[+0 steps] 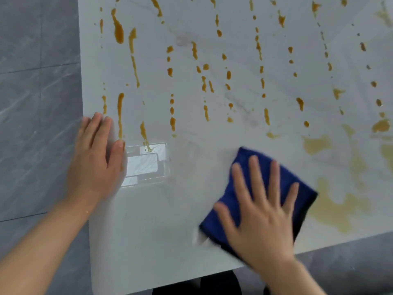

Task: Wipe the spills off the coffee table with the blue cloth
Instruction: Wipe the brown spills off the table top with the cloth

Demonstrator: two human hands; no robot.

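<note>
A white marble coffee table [161, 226] fills the view. Orange-brown spills [119, 30] run in several dripped lines across its far part, and paler smeared patches [338, 207] lie at the right. The folded blue cloth [297, 184] lies flat near the table's front edge. My right hand [261, 211] presses on it with fingers spread, blurred by motion. My left hand [95, 158] rests flat on the table's left edge, fingers together, holding nothing.
A bright window reflection [146, 165] shines on the tabletop beside my left hand. Grey tiled floor [36, 103] lies to the left and below the front edge. Something dark [219, 284] shows under the table's front edge.
</note>
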